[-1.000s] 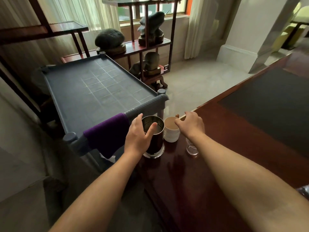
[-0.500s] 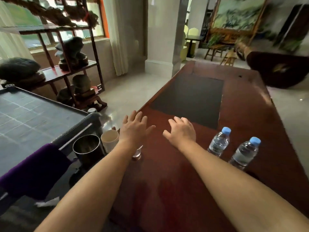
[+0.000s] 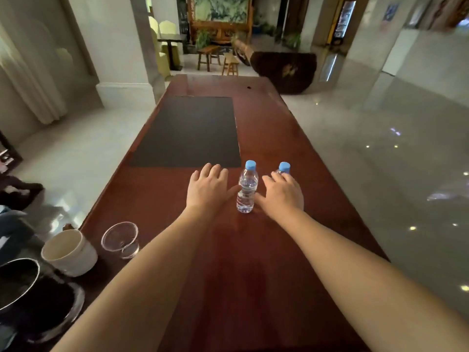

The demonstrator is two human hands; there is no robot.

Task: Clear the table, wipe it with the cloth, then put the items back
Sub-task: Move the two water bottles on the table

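Two small water bottles with blue caps stand on the long red-brown table. The nearer bottle is upright between my two hands. My left hand hovers open just left of it, thumb close to its side. My right hand is open and covers most of the second bottle, of which only the cap shows. A clear plastic cup, a white mug and a dark metal cup stand at the table's near left corner. The cloth is out of view.
A black mat lies on the table beyond the bottles. Glossy floor runs along both sides. A white pillar stands at the far left, with wooden stools and a dark wooden block past the table's far end.
My view has swung right, away from the cart and purple cloth. Both hands left the cups and moved right and forward to the two water bottles.
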